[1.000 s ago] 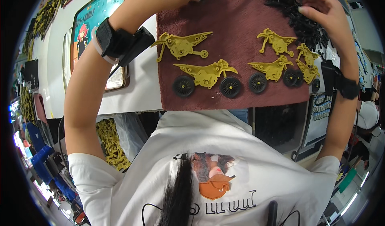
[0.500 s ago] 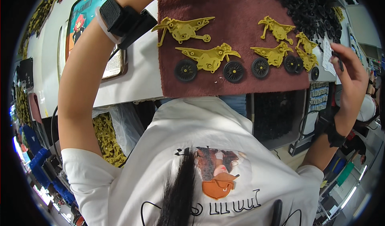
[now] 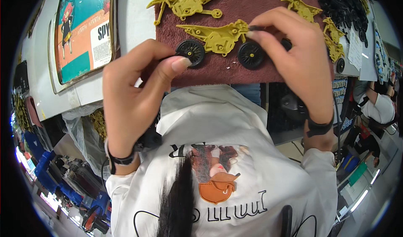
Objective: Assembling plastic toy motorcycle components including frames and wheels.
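Note:
A yellow plastic toy motorcycle half-body (image 3: 218, 39) lies on the brown cloth, a black spoked wheel at each end. My left hand (image 3: 136, 90) closes thumb and forefinger on the rim of the left wheel (image 3: 192, 48). In a pinch at the body's right end, my right hand (image 3: 300, 56) holds a small black part, mostly covered by the fingertips. Just below those fingers is the right wheel (image 3: 250, 57). Farther back lies another yellow half-body (image 3: 187, 6) without wheels. More yellow half-bodies (image 3: 303, 9) sit beyond my right hand, some partly hidden by it.
The brown cloth (image 3: 201, 75) covers the table's near edge. A heap of black parts (image 3: 340, 6) rises at the back right. On the left lies a colourful illustrated tray or board (image 3: 79, 64). A person in white (image 3: 378, 109) is at the far right.
My left hand has come back from the far edge to the left wheel. My right hand has moved left from the table's right side to the body's right end, bringing the black part.

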The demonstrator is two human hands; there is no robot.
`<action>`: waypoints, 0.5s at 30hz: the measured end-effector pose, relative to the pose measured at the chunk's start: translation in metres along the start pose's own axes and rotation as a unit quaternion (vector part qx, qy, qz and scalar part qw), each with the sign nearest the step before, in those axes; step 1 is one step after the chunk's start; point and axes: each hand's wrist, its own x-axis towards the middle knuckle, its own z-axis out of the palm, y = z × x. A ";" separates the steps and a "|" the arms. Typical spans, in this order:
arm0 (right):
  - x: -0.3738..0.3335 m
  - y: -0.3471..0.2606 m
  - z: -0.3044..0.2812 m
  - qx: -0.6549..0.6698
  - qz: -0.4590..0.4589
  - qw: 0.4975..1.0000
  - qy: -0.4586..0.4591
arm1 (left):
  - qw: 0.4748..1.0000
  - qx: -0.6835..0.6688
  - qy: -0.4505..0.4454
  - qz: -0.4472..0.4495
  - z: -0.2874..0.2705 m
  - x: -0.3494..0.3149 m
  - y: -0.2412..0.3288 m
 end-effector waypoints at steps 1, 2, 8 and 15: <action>0.001 -0.001 0.011 -0.032 -0.014 0.999 0.010 | 0.999 -0.010 0.031 -0.025 0.006 -0.005 -0.005; -0.001 -0.002 0.018 -0.028 -0.030 0.999 0.029 | 0.999 -0.035 0.040 -0.007 0.013 -0.007 -0.009; -0.009 -0.014 0.030 -0.005 -0.013 1.000 0.014 | 0.974 0.197 0.043 0.106 0.029 -0.004 -0.025; -0.007 -0.005 0.011 0.044 0.029 0.999 -0.010 | 0.956 0.248 0.068 0.142 0.039 0.000 -0.033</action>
